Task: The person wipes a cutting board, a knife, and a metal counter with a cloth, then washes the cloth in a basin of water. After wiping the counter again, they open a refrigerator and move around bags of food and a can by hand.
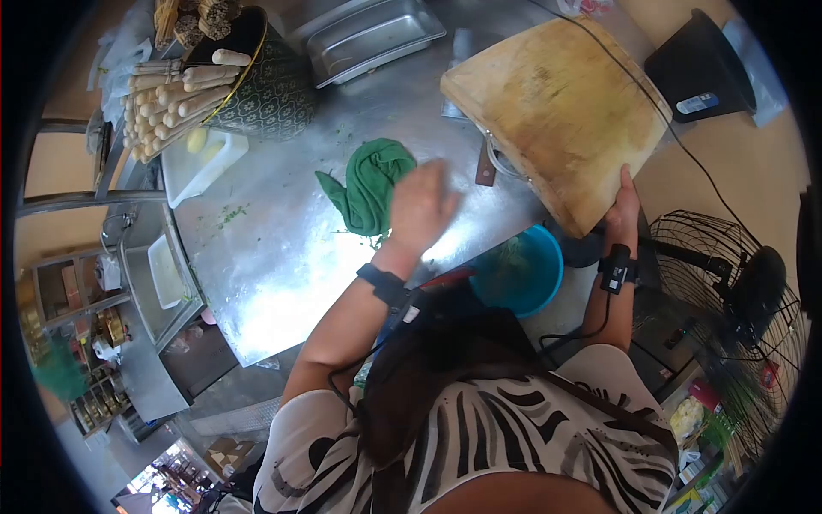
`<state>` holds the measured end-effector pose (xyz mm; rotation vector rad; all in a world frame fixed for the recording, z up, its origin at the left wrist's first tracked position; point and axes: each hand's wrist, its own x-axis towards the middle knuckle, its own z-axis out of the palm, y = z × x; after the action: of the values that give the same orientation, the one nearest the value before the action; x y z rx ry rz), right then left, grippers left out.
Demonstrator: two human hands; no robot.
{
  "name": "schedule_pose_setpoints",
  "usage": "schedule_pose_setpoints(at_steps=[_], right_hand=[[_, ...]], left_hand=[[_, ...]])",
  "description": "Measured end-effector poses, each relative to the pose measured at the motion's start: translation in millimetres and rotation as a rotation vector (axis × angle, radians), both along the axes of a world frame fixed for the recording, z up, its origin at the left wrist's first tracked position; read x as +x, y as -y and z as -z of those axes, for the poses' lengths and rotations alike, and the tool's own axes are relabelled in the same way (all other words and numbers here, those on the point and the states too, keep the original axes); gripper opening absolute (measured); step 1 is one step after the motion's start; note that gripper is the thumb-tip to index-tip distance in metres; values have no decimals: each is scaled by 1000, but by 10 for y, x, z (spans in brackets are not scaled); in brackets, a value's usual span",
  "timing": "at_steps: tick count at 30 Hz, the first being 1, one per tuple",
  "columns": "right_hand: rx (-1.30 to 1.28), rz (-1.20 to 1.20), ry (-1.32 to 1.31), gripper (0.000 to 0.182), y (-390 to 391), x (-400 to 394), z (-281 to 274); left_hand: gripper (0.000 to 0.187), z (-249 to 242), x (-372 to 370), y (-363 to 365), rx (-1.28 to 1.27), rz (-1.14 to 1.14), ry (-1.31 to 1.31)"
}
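A thick wooden cutting board (556, 103) sits tilted at the right side of the metal table. My right hand (625, 206) grips its near right edge, with the thumb up on the top face. Left of the board, a crumpled green cloth (368, 188) lies on the table. My left hand (421, 206) is at the cloth's right edge and overlaps it in this view; motion smears its fingers. Close by the board's left edge, a brown handle (485, 167) shows on the table, its other end hidden.
Below the table edge stands a blue basin (548, 274). A steel tray (377, 43) is at the back, with a patterned basket (278, 94) of wooden-handled tools (163, 111) and a white tub (205, 171) at left. Right are a black bucket (702, 68) and fan (719, 257).
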<state>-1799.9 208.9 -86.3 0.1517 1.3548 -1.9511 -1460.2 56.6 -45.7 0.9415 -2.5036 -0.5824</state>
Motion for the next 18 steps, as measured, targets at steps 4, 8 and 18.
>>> schedule_pose_setpoints(at_steps=[4,8,18], right_hand=[[41,17,-24,49,86,70,-115],[67,6,-27,50,104,113,-190],[172,14,-37,52,40,139,-154]], left_hand=[[68,-20,-576,-193,124,-53,43],[67,216,-875,-27,112,-96,291],[31,-11,271,916,263,-333,550]])
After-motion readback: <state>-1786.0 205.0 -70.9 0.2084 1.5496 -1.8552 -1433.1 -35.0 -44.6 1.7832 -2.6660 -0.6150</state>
